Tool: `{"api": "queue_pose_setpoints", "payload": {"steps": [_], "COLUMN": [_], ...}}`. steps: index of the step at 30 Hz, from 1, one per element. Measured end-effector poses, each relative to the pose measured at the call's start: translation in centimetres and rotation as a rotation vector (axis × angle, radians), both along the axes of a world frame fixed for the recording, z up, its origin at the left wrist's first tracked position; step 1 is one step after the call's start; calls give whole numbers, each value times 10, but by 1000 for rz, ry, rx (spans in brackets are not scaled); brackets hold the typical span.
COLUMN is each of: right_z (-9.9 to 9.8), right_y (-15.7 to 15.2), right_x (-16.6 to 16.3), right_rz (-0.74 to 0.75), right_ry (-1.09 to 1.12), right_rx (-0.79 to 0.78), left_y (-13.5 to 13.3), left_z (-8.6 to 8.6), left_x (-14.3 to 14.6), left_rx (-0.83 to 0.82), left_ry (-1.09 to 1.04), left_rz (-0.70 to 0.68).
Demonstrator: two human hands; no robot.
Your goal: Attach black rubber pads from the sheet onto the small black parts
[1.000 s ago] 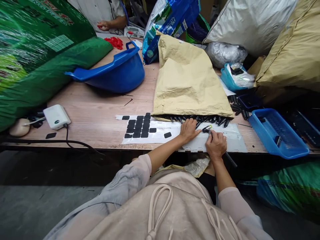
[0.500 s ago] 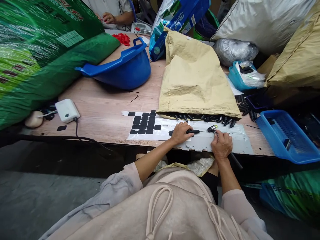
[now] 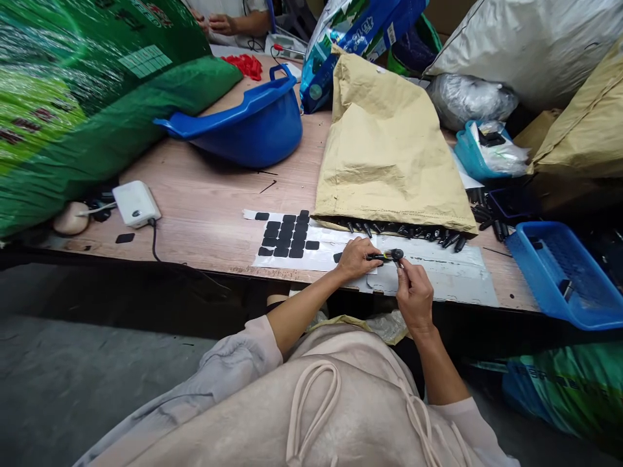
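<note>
My left hand (image 3: 355, 258) is closed on a thin black rod-like part (image 3: 376, 257) just above a white backing sheet (image 3: 438, 269) at the table's near edge. My right hand (image 3: 413, 292) is closed round a small black tool with a yellow-green tip (image 3: 395, 255), and that tip meets the end of the black part. A block of several black rectangular pads (image 3: 287, 236) sits on the sheet to the left of my hands. A row of several similar black parts (image 3: 413, 231) pokes out from under a tan paper sack (image 3: 389, 143) just beyond my hands.
A blue basin (image 3: 243, 126) and a green sack (image 3: 73, 97) lie at the back left. A white adapter (image 3: 136, 202) with a cable sits at the left. A blue basket (image 3: 559, 272) stands at the right. Another person's hands (image 3: 221, 23) work at the far end.
My left hand picked a black part from the row under the sack and drew it back. My right hand brought the tool leftward until its tip met that part.
</note>
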State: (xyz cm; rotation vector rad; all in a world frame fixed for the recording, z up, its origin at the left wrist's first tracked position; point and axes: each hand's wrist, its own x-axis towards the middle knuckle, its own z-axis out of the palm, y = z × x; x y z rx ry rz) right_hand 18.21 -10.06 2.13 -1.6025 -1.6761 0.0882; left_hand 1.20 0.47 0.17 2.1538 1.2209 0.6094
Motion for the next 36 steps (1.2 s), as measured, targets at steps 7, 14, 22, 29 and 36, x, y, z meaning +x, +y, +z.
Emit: {"api": "queue_pose_setpoints", "payload": {"steps": [7, 14, 22, 29, 36], "right_z": [-3, -1, -5, -24, -36], "right_y": [3, 3, 10, 29, 32], "right_x": [-2, 6, 27, 65, 62], "right_rz": [-11, -82, -131, -281, -322], "right_ry": [-105, -99, -121, -351, -388], "right_rx": [-34, -8, -20, -61, -18], "left_y": [1, 1, -1, -2, -4], "left_z": [-1, -1, 1, 2, 4], "left_x": [1, 2, 2, 4, 2], "left_rx": [10, 15, 10, 5, 7], "left_ry": [-1, 0, 11, 17, 36], "left_rz": [1, 8, 11, 30, 25]}}
